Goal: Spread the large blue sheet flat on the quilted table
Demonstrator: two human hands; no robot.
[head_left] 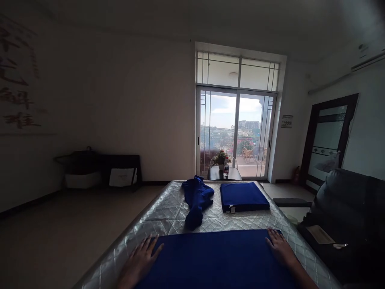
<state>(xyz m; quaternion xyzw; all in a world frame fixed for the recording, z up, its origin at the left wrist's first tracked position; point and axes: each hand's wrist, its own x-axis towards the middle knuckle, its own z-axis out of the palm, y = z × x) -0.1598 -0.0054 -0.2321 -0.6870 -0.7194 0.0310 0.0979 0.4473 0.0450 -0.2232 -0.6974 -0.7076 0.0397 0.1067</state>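
A blue cloth lies flat and smooth on the quilted silver table cover, its near part cut off by the bottom of the view. My left hand rests at its far left corner, fingers stretched out. On the far right corner lies my right hand, palm down with the fingers extended. Beyond them, a crumpled blue cloth sits left of a neatly folded blue stack, which shows a small white tag at its front edge.
Past the far end stands a small dark table with a potted plant and a bottle. A black leather chair stands close on the right. Along the left wall is a low dark bench; a sliding glass door lies ahead.
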